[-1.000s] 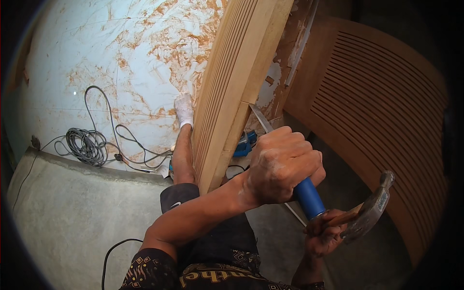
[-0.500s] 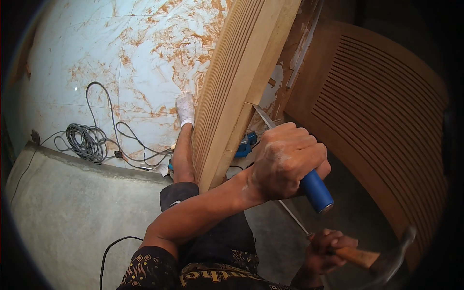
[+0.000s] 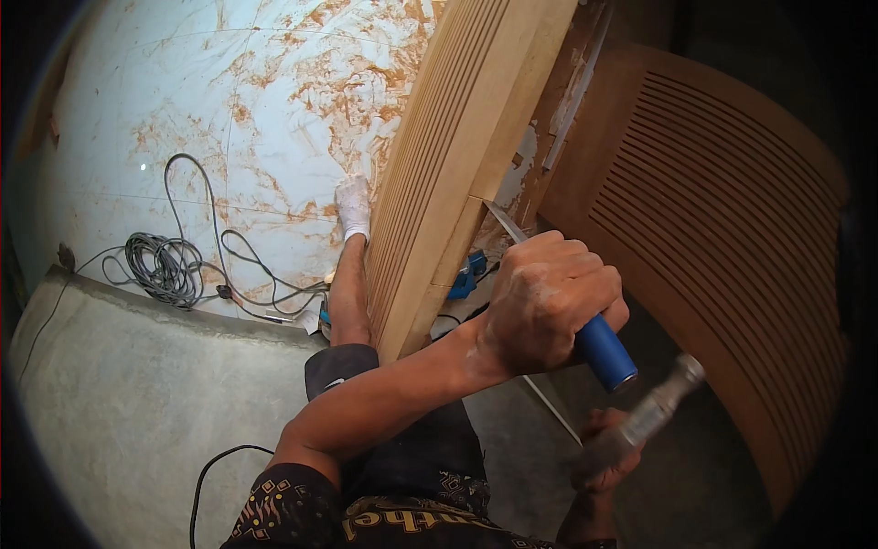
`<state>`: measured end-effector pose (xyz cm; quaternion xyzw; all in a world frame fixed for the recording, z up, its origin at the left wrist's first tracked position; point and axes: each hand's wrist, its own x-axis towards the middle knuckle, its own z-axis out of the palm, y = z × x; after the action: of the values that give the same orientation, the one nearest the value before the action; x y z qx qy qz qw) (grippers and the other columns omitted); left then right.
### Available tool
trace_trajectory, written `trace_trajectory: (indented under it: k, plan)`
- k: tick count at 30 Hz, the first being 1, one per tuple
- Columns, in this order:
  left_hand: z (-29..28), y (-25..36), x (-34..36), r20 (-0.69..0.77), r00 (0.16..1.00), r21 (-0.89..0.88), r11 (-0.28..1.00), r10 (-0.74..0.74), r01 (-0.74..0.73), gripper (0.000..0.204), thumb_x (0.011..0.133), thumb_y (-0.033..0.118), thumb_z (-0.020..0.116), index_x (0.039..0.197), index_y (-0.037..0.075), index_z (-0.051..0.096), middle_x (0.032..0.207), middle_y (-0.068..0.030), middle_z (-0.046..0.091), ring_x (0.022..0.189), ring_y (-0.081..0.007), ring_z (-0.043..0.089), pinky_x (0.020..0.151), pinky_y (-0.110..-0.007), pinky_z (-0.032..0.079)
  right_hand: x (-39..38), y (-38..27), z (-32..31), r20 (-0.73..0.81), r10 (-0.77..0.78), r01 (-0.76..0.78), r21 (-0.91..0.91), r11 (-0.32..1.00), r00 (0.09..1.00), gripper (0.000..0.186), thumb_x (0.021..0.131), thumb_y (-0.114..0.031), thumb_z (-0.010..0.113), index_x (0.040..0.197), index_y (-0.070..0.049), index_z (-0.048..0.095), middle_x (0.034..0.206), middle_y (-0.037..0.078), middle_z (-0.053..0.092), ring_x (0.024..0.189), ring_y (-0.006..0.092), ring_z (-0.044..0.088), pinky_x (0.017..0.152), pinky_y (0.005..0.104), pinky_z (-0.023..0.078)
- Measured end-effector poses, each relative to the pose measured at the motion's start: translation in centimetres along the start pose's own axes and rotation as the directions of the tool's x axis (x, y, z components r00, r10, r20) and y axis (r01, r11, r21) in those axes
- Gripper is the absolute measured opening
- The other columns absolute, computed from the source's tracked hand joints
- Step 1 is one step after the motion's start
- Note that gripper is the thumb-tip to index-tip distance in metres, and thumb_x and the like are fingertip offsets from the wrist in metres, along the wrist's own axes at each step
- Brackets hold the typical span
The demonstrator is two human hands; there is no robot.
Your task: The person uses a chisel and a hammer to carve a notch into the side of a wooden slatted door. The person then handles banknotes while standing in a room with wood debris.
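Note:
My left hand (image 3: 549, 297) is closed around a chisel (image 3: 607, 355) with a blue handle. Its pale blade angles up and left, the tip against the narrow edge of a grooved wooden door panel (image 3: 498, 110) standing on its side, beside a dark notch or line. Lower right, my right hand (image 3: 608, 453) grips a claw hammer (image 3: 645, 416), slightly blurred, its metal head just right of the chisel's butt end, seemingly apart from it. A thin pale rod (image 3: 551, 407) runs from behind my left wrist toward my right hand; whether I hold it cannot be told.
Another slatted wooden panel (image 3: 713, 201) leans at the right. Behind the door's edge lies a blue power tool (image 3: 468, 274). A coiled grey cable (image 3: 163, 270) rests on the dusty white floor (image 3: 101, 165) at left. My leg (image 3: 347, 293) presses alongside the door.
The hammer has swung up and left, its head now near the chisel's butt. My left hand and the chisel have shifted only slightly in the picture.

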<state>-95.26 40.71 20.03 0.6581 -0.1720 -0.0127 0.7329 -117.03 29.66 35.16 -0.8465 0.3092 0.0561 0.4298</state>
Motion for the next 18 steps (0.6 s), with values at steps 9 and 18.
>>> trace_trajectory:
  k: [9, 18]
  plan:
    - [-1.2, 0.2, -1.0, 0.053, 0.999, 0.032, 0.999, -0.01, 0.009, 0.025, 0.072, 0.008, 0.068, 0.058, 0.01, 0.048, 0.054, -0.0055, 0.05, 0.049, -0.0238, 0.051, 0.05, -0.037, 0.036, 1.5, -2.8, 3.3, -0.179, 0.018, -0.006, 0.068, 0.998, 0.984, 0.059, 0.095, -0.062, 0.059, 0.097, -0.004, 0.044, 0.068, 0.0, 0.044, 0.047, 0.0056, 0.033, 0.042, 0.0219, 0.028]
    - [-1.5, 1.8, -0.3, -0.042, 0.993, -0.056, 0.993, -0.109, 0.106, 0.021, 0.075, 0.013, 0.067, 0.061, 0.01, 0.051, 0.057, -0.0058, 0.053, 0.053, -0.0235, 0.054, 0.054, -0.038, 0.037, 1.8, -2.9, 2.1, -0.141, 0.13, -0.061, 0.411, 0.91, 0.981, 0.06, 0.094, -0.06, 0.062, 0.096, -0.002, 0.046, 0.065, 0.002, 0.043, 0.047, 0.0079, 0.04, 0.046, 0.0227, 0.036]
